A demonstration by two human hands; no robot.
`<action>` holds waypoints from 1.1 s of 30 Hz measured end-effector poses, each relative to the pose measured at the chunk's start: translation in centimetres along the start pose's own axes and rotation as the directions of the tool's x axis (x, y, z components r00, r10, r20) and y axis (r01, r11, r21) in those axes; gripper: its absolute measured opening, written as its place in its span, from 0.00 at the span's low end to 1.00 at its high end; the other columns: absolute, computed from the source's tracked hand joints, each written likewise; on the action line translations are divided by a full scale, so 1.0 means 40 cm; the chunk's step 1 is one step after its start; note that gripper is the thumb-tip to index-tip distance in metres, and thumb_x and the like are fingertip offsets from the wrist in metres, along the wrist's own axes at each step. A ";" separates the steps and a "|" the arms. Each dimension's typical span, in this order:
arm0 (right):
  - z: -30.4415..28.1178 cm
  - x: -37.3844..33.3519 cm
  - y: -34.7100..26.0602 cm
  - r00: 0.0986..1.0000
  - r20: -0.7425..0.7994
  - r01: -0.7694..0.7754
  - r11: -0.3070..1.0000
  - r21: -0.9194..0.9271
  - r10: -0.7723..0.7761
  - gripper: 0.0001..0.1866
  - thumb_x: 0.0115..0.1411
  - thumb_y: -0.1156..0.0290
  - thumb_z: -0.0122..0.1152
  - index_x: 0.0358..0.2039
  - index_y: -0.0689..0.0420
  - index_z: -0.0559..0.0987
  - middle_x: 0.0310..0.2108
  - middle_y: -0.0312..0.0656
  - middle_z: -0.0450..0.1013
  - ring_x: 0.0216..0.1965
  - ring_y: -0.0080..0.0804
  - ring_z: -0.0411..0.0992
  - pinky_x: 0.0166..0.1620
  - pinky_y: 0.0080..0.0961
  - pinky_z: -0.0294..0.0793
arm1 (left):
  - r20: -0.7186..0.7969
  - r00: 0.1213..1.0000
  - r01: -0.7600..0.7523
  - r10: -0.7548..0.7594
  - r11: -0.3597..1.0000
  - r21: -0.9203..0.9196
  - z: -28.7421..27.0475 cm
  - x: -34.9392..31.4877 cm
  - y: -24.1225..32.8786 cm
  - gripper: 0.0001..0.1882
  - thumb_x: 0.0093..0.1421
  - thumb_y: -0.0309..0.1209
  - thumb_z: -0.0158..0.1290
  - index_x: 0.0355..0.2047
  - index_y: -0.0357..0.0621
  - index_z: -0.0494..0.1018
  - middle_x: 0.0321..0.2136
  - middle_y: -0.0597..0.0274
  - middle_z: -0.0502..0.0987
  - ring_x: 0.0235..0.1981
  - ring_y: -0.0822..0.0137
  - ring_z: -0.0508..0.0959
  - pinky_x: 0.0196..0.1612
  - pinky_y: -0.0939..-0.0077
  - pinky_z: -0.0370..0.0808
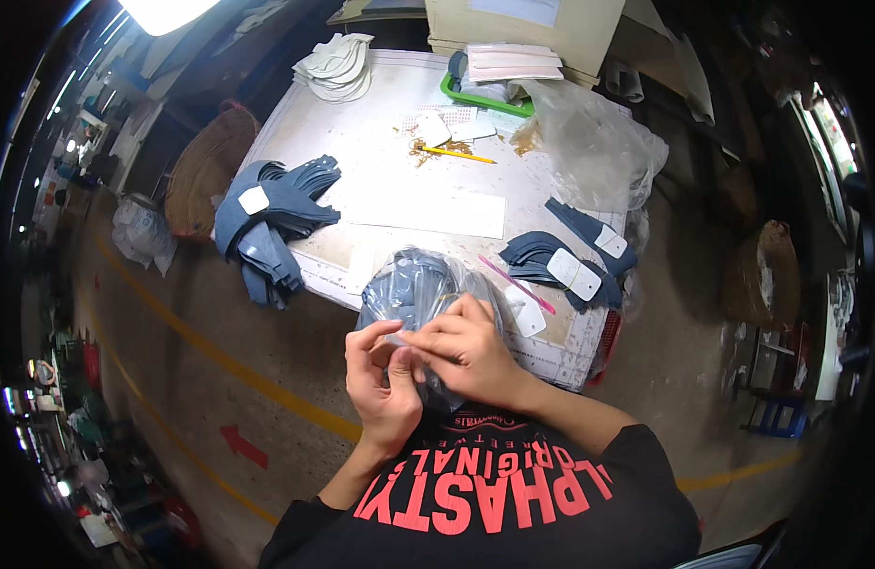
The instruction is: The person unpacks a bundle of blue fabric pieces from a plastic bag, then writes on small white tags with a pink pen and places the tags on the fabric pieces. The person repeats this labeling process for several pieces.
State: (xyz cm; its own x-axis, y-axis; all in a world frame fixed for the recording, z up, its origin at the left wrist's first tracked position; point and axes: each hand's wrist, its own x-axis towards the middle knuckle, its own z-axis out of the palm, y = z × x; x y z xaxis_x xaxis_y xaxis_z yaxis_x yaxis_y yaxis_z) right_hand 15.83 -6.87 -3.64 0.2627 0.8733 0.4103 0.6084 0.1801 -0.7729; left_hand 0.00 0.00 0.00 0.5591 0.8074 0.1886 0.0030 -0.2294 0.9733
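Note:
A clear plastic bag [400, 302] with blue-grey cut fabric pieces [423, 277] inside sits at the table's front edge, close to my body. Both hands are gathered at its near end. My left hand [382, 384] pinches the plastic between thumb and fingers. Closed on the same part of the bag, the fingers of my right hand [464, 349] meet the left fingertips. A pink strip-like tool [516, 284] lies just right of the bag, beside a white tag card [527, 313].
Blue fabric stacks lie at left [267, 223] and right [542, 256] with white cards. Farther back are a yellow pencil [459, 155], loose rubber bands [428, 152], white pieces [338, 68], a green tray [485, 100] and a crumpled plastic bag [594, 142]. A wicker basket [210, 166] stands left.

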 end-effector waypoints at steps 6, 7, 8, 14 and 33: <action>-0.009 0.016 -0.012 0.991 0.004 0.136 0.976 -0.168 -0.137 0.04 0.60 0.63 0.73 0.36 0.44 0.89 0.37 0.27 0.77 0.43 0.33 0.70 0.56 0.47 0.58 | -0.040 0.999 0.007 -0.009 0.999 -0.051 0.001 0.007 -0.026 0.16 0.78 0.21 0.54 0.63 0.37 0.67 0.40 0.63 0.74 0.32 0.77 0.78 0.36 0.82 0.74; -0.004 0.014 -0.005 0.994 0.024 0.107 0.982 -0.156 -0.104 0.04 0.60 0.63 0.73 0.36 0.44 0.89 0.36 0.27 0.77 0.43 0.33 0.70 0.56 0.48 0.58 | -0.019 1.000 0.000 -0.001 1.000 -0.031 -0.004 0.011 -0.034 0.17 0.78 0.21 0.54 0.63 0.38 0.66 0.42 0.62 0.75 0.32 0.77 0.79 0.37 0.83 0.75; 0.003 0.015 0.002 0.996 0.024 0.086 0.987 -0.138 -0.084 0.04 0.60 0.62 0.73 0.35 0.44 0.88 0.36 0.28 0.77 0.43 0.34 0.70 0.56 0.48 0.58 | 0.002 1.000 -0.009 0.009 1.000 -0.011 -0.009 0.016 -0.043 0.18 0.78 0.21 0.54 0.64 0.38 0.65 0.44 0.60 0.75 0.33 0.76 0.79 0.39 0.83 0.76; 0.019 0.015 0.022 0.992 -0.090 -0.082 0.990 0.112 0.093 0.08 0.72 0.63 0.66 0.38 0.50 0.89 0.35 0.31 0.79 0.42 0.34 0.71 0.56 0.38 0.60 | 0.064 0.981 -0.177 0.182 0.981 -0.079 -0.031 0.070 -0.070 0.30 0.67 0.17 0.59 0.68 0.40 0.66 0.55 0.49 0.79 0.58 0.56 0.78 0.63 0.56 0.75; -0.003 -0.006 0.024 0.982 -0.186 -0.033 0.998 0.053 0.042 0.08 0.60 0.71 0.76 0.39 0.52 0.85 0.39 0.32 0.81 0.47 0.36 0.74 0.55 0.39 0.66 | 0.420 0.906 -0.224 0.062 0.910 0.349 -0.079 0.154 -0.046 0.10 0.56 0.19 0.66 0.37 0.38 0.78 0.37 0.56 0.82 0.42 0.56 0.78 0.48 0.66 0.74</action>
State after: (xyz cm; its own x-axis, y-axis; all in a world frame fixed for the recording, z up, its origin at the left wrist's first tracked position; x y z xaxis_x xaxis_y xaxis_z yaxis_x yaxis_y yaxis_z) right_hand 16.43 -6.96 -4.42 0.4230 0.7806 0.4602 0.5586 0.1752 -0.8107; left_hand 0.81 7.10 -0.22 0.8544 0.4888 0.1766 0.1667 -0.5796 0.7977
